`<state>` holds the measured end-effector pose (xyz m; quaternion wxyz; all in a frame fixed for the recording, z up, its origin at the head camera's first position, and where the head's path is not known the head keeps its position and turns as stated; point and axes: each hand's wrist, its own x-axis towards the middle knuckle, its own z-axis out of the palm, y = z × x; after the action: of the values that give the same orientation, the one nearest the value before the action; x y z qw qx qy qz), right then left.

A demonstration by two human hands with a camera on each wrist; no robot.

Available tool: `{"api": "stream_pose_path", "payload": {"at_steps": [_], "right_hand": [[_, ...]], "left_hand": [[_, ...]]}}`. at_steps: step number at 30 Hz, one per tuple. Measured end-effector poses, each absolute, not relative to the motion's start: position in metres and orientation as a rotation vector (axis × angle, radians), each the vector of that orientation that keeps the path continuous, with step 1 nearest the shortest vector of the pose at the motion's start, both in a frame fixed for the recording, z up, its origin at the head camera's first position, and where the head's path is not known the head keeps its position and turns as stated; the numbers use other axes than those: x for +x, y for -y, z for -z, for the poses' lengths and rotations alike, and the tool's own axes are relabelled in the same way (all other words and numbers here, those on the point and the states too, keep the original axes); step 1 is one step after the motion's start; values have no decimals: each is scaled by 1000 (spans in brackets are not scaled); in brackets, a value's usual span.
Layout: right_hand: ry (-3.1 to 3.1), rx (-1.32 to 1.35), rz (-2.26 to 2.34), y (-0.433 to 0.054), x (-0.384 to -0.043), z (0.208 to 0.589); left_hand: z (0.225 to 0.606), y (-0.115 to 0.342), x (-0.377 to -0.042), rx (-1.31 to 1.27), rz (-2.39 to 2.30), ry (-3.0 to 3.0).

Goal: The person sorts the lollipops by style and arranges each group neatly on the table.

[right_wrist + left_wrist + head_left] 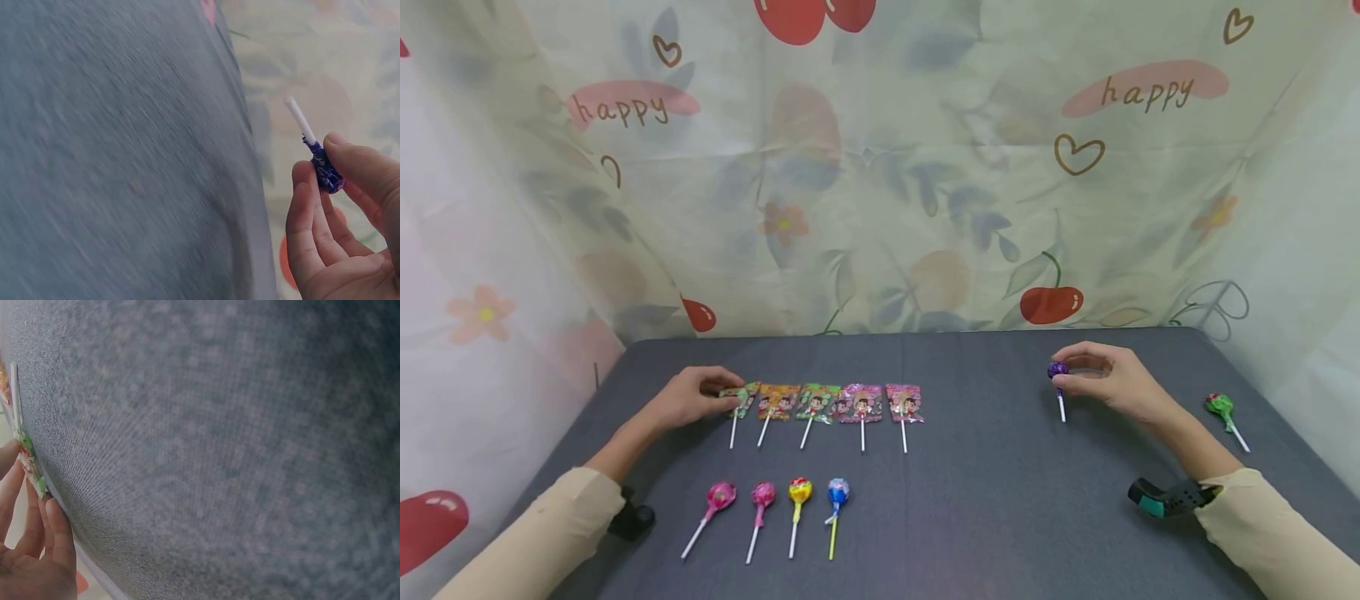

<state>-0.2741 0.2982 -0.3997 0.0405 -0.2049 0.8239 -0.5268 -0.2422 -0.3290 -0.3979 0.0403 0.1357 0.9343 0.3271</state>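
In the head view my left hand [696, 395] is at the left end of a row of flat-packed lollipops. Its thumb and fingers pinch the green-wrapped flat lollipop [746, 398], whose white stick points toward me; the left wrist view shows the fingers at the wrapper's edges. On the right side, my right hand [1112, 379] holds a purple-wrapped round lollipop [1057, 369] by its head between thumb and fingers. Its white stick points down in the head view. Nearest to the left hand's packet is an orange flat lollipop [777, 402].
Further along the row lie a green flat lollipop [817, 402] and two pink ones [860, 402]. A nearer row has two pink round lollipops [721, 496], a yellow one [801, 490] and a blue one [838, 490]. A green round lollipop [1221, 406] lies at the far right of the grey table [970, 500].
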Motion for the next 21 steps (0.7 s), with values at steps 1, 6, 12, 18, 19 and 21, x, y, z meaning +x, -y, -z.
{"api": "stream_pose_path", "payload": {"at_steps": [1, 6, 12, 18, 19, 21], "right_hand": [[-2510, -640, 1616, -295, -273, 401], [-2419, -721, 1661, -278, -266, 405], [-2326, -721, 1696, -259, -256, 409], [-2302, -728, 1685, -241, -243, 409], [-2298, -730, 1687, -238, -241, 408], [-2281, -736, 1697, -232, -237, 408]], "left_hand": [[398, 329, -242, 416, -1002, -2863], [398, 329, -242, 425, -1006, -2864], [398, 328, -241, 419, -1005, -2864], [398, 328, -241, 399, -1010, -2859], [399, 328, -241, 402, -1011, -2859], [399, 329, -242, 407, -1012, -2859]]}}
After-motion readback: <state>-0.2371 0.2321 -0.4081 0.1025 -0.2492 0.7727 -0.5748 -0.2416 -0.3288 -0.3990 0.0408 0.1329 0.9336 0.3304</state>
